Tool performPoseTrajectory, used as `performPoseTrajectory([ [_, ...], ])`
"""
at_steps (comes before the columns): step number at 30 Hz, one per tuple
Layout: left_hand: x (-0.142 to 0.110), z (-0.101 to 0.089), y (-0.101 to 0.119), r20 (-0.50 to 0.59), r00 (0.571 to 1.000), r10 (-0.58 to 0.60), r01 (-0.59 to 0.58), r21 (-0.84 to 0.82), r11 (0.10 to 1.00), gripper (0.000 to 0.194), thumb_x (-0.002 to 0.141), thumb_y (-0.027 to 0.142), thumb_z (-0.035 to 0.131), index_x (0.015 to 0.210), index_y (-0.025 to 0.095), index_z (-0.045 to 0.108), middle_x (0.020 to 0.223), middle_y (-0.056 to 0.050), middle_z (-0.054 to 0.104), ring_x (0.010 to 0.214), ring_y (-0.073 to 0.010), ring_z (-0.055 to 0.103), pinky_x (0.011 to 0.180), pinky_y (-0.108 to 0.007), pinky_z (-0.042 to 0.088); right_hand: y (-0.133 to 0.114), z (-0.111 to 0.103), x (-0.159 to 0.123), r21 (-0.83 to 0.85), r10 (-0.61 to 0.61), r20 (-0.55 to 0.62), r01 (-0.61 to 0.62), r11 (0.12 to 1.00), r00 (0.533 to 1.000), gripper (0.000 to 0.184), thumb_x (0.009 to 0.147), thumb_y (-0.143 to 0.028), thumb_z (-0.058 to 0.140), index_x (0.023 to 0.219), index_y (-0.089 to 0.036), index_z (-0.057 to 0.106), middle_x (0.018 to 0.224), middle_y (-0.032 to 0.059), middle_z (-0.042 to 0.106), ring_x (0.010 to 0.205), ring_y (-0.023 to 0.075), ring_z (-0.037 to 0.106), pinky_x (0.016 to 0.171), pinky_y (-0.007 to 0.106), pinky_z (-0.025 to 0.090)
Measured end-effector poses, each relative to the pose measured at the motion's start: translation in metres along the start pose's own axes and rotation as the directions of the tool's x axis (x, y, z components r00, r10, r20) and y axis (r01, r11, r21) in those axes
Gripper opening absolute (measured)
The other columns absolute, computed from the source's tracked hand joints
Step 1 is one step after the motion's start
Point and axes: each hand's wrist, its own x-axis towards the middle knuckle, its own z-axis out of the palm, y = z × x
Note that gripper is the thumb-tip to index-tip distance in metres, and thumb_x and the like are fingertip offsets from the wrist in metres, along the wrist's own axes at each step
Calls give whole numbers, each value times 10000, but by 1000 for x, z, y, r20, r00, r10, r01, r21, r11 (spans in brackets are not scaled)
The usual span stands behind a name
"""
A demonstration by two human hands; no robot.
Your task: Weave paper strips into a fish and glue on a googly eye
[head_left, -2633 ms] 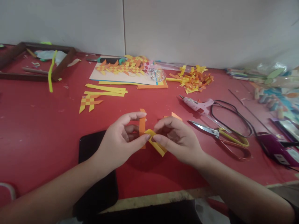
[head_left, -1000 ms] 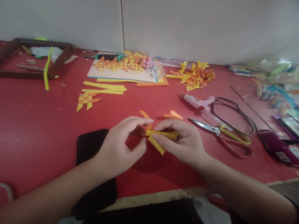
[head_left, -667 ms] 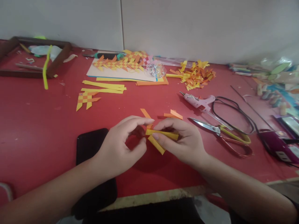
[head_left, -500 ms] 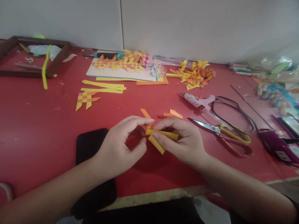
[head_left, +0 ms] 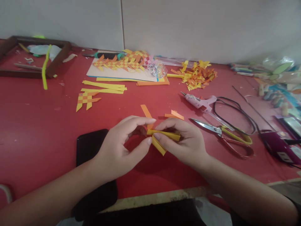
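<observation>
Both hands meet over the red table [head_left: 35, 131] near its front edge. My left hand [head_left: 119, 147] pinches an orange paper strip [head_left: 146, 111] between forefinger and thumb; the strip's free end points up and away. My right hand [head_left: 183, 141] is closed on folded yellow paper strips [head_left: 162, 138], thumb on top, one end poking down toward me. The orange and yellow strips cross between my fingertips. Another orange strip [head_left: 174, 115] shows just behind my right hand.
A black phone [head_left: 90, 147] lies under my left wrist. Scissors [head_left: 225, 136] and a pink glue gun [head_left: 199, 102] with its black cord lie to the right. Farther back are yellow strips [head_left: 104, 87], a woven piece [head_left: 86, 100], paper scraps [head_left: 196, 75] and a wooden frame [head_left: 35, 56].
The orange strip tilted from upright to leaning left and back. My left thumb moved in closer to the yellow strips. My right hand stayed closed on the yellow strips.
</observation>
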Motion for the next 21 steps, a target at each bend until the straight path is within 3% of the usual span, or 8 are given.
performPoseTrajectory([
  [6, 3, 3, -3, -68, 997, -45, 33, -167, 985, 343, 883, 128, 637, 1201, 247, 588, 983, -21, 617, 917, -129, 631, 850, -260, 574, 2, -1, 0, -55, -60, -6, 59, 997, 998, 28, 827, -184, 695, 851, -197, 693, 766, -2, 717, 617, 101, 629, 590, 229, 516],
  [21, 2, 3, -1, -94, 990, -104, 94, -108, 990, 293, 873, 170, 665, 1161, 219, 675, 947, -29, 696, 880, -138, 682, 846, -258, 597, 3, -2, 2, -99, -126, -4, 125, 987, 992, 106, 841, -189, 691, 887, -247, 766, 801, 14, 747, 667, 135, 670, 644, 275, 561],
])
